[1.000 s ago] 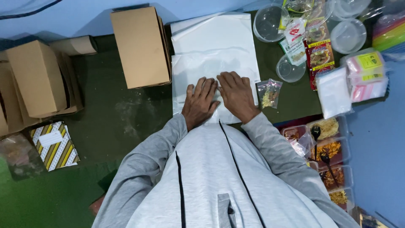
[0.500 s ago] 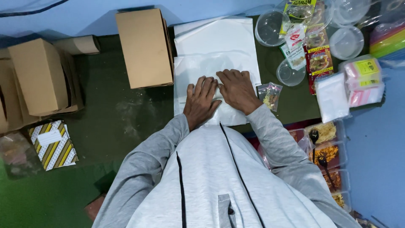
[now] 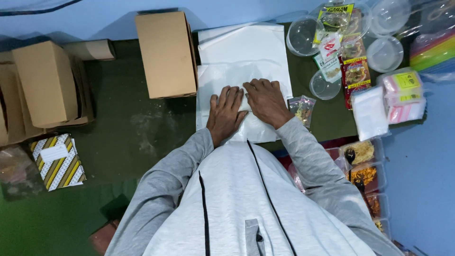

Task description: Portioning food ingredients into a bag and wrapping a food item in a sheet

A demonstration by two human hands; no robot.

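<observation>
Head view: left hand [image 3: 225, 114] and right hand [image 3: 266, 101] press flat, palms down, grasping nothing, on a white plastic sheet [image 3: 246, 71]; nothing lies on it yet, and the snack packet [image 3: 302, 109] waits beside.

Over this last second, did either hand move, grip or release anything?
Barely. The right hand slid slightly toward the person along the white plastic bag; nothing was gripped or released. The left hand stayed flat on the bag beside it. The cardboard box and small snack packet lie as before.
</observation>
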